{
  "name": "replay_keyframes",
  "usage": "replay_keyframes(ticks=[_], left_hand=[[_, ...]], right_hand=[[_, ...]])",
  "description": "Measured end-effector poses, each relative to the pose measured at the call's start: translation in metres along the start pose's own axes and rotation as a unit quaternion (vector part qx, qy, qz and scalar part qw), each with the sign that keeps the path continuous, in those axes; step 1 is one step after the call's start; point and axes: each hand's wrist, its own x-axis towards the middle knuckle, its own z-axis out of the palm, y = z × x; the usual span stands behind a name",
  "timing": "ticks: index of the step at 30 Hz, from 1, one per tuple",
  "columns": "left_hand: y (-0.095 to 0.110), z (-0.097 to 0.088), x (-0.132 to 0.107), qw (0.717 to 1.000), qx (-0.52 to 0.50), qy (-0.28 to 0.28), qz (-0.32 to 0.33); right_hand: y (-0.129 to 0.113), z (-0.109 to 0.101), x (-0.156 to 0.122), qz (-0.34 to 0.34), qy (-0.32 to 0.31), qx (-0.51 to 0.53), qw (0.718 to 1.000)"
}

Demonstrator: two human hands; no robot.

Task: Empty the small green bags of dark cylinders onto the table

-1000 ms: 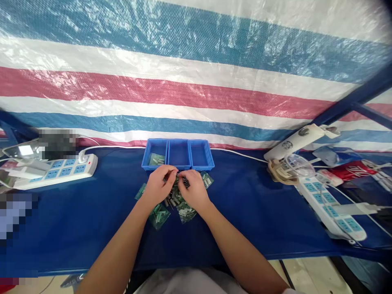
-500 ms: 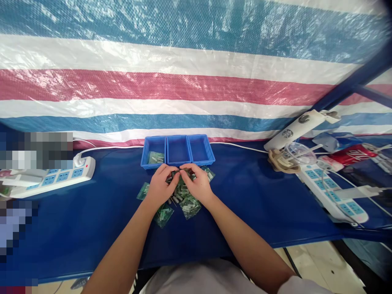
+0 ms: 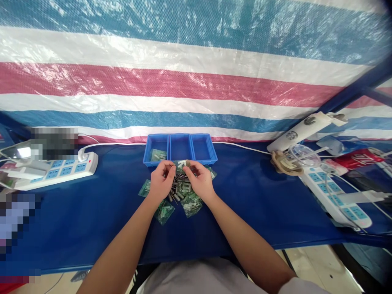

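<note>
My left hand [image 3: 161,182] and my right hand [image 3: 201,180] are both closed, pinching a small clear plastic bag [image 3: 180,163] by its sides. Light-coloured pieces show inside that bag. Beneath my hands lies a pile of small metal pieces [image 3: 175,192], some like thin rods, too small to name. Around the pile lie several greenish clear bags of similar pieces, among them one at the front right [image 3: 191,204], one at the front left [image 3: 164,212] and one by my left wrist [image 3: 144,188]. Just beyond my fingers stands a blue three-compartment tray [image 3: 180,164]; its left compartment holds a filled bag [image 3: 158,155].
Power strips stand on the blue table [image 3: 245,204], one at the left [image 3: 71,168], one at the right [image 3: 337,195]. Near the right strip are a white cylinder [image 3: 298,131], a clear plastic cup [image 3: 304,155] and a red can [image 3: 361,158]. Striped sheeting [image 3: 183,85] hangs behind.
My fingertips have moved slightly apart, and the small bag now shows spread between them. More of the metal pile is visible below. The view has shifted a little.
</note>
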Motion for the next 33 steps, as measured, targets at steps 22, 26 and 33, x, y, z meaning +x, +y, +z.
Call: replay_keyframes(ticks=[22, 26, 33], left_hand=[[0.0044, 0.0011, -0.0038, 0.999, 0.015, 0.039, 0.026], [0.003, -0.0006, -0.0043, 0.997, 0.046, 0.053, 0.03], [-0.0005, -0.0008, -0.0014, 0.993, 0.074, 0.063, 0.074]], right_hand=[[-0.0029, -0.0065, 0.0029, 0.019, -0.005, -0.004, 1.0], [-0.0045, -0.007, 0.004, 0.027, -0.003, 0.004, 1.0], [0.0042, -0.0046, 0.0052, 0.019, -0.015, 0.013, 1.0]])
